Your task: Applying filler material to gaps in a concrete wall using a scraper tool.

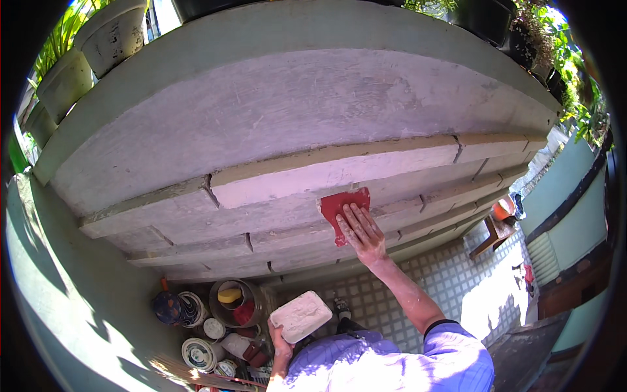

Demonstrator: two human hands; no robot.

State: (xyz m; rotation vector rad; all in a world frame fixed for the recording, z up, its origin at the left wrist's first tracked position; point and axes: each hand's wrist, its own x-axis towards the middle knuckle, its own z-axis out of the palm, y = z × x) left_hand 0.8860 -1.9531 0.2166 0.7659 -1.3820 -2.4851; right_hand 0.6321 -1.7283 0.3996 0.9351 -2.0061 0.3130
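My right grip point(366, 236) holds the red scraper point(336, 206), my left grip point(281, 344) holds the tub point(315, 331), and tipping it could spill the paste point(302, 314).

Worn on the head, the one camera looks down and forward from just above the purple shirt point(392, 362) at five o'clock, facing a near wall point(281, 104) across twelve o'clock, its wide fisheye bowing straight edges and reaching the tiled floor point(450, 264) at four o'clock.

Hands point(368, 242) on red spreader point(343, 206), paste-filled tub point(313, 330); ledged wall point(281, 179)
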